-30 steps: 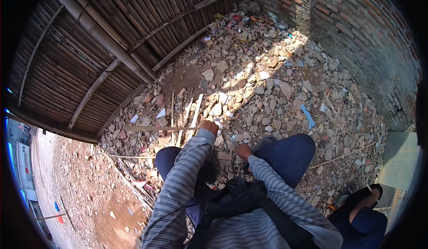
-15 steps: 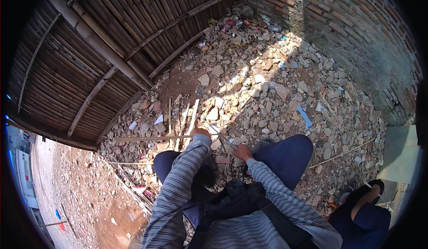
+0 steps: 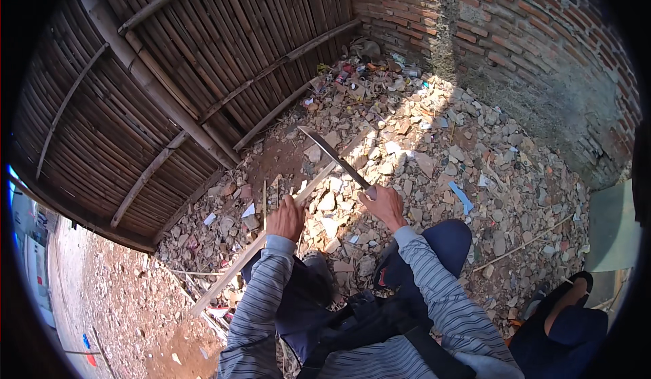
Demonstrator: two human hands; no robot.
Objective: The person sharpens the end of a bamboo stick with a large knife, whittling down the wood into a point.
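Our left hand (image 3: 286, 220) has its fingers closed on the wood strip (image 3: 315, 185), slanting over the rubble (image 3: 498, 196), likely to steady it. Our right hand (image 3: 384, 206) has fingers wrapped round the handle of the knife (image 3: 334, 156), blade forward-left across the strip; can't tell if touching.

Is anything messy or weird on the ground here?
Yes. Mixed colourful litter lies between the brown bamboo wall and the red brick wall, looking like dumped rubbish on grey-brown stony rubble. A flat, light-blue strip right of the bare right hand stands out by its colour.
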